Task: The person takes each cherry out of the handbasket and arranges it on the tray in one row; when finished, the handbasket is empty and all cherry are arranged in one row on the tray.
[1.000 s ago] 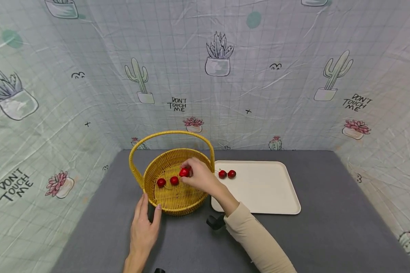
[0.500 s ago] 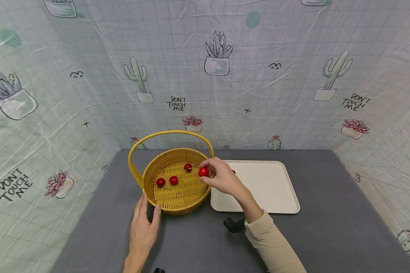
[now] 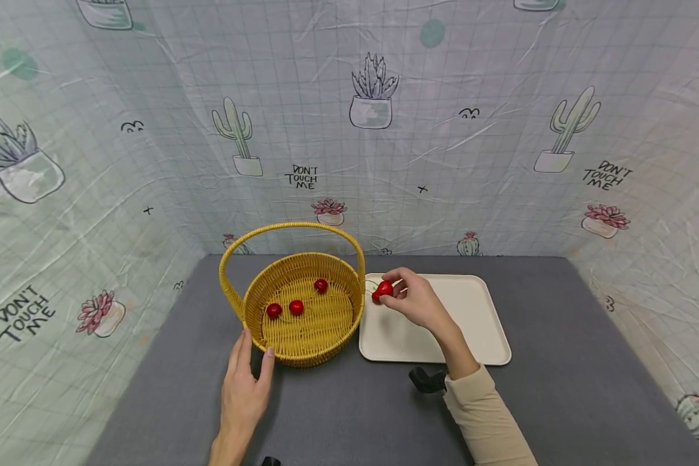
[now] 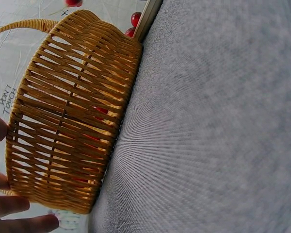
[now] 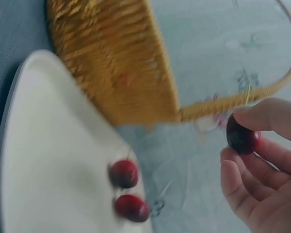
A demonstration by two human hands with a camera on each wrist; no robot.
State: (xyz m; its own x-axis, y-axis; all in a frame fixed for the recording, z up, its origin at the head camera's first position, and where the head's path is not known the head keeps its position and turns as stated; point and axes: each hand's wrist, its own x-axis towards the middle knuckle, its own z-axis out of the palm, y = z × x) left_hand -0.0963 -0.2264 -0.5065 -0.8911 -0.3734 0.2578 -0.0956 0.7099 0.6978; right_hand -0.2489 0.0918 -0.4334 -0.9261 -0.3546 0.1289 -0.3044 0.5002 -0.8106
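My right hand (image 3: 418, 303) pinches a red cherry (image 5: 242, 137) between thumb and fingers, close over the left end of the white tray (image 3: 466, 327). Two more cherries lie on that tray, an upper cherry (image 5: 123, 174) and a lower cherry (image 5: 132, 208) in the right wrist view; in the head view the hand mostly covers them. With fingers extended, my left hand (image 3: 244, 391) touches the near left rim of the yellow wicker basket (image 3: 311, 335). Inside the basket sit a left cherry (image 3: 274, 311), a middle cherry (image 3: 296, 307) and a back cherry (image 3: 321, 285).
The basket's tall arched handle (image 3: 291, 226) stands up over it, and its right side is close to the tray. All stand on a grey table (image 3: 338, 414), with a cactus-print cloth (image 3: 419, 149) hanging behind and at both sides.
My right hand has carried the cherry rightward from above the basket to over the tray. The back cherry in the basket, earlier hidden by the hand, now shows. The left hand stays put.
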